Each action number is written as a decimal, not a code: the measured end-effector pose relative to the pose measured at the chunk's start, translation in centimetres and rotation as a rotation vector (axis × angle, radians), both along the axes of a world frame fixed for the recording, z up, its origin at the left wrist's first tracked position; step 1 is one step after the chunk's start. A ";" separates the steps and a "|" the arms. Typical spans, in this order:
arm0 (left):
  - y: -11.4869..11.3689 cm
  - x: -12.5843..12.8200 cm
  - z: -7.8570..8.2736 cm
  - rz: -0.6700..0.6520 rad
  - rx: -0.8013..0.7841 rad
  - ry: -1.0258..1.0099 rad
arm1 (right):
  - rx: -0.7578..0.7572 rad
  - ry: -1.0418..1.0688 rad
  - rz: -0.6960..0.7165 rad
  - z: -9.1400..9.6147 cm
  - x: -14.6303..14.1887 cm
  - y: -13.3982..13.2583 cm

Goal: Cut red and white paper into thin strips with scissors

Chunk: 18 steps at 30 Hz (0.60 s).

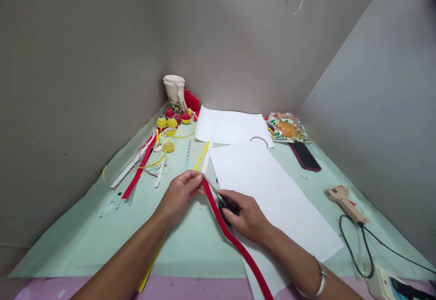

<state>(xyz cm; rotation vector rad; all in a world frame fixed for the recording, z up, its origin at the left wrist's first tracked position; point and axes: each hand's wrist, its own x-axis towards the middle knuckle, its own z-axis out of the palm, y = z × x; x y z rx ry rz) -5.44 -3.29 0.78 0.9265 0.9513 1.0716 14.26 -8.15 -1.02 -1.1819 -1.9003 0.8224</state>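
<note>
My left hand (180,195) pinches the upper end of a long red paper strip (235,241) that runs down and to the right toward me. In my right hand (247,218) are black-handled scissors (218,195), their blades lying across the strip right beside my left fingertips. A yellow strip (201,155) lies just beyond the fingers. Under my right hand lies a large white sheet (269,191).
Red, white and yellow strips (143,161) and small red and yellow balls (172,120) lie at the back left by a lidded cup (174,92). More white sheets (231,127), a snack packet (288,128), a dark phone (304,156) and a glue gun (345,202) with its cable sit on the right.
</note>
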 end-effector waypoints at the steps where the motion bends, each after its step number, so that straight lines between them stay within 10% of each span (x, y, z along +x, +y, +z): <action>1: 0.0 0.0 0.0 -0.001 0.002 0.005 | 0.005 -0.001 0.000 -0.1 0.0 0.0; 18: 0.2 -0.2 -0.3 -0.014 -0.011 -0.014 | 0.015 -0.019 0.005 0.0 0.1 0.0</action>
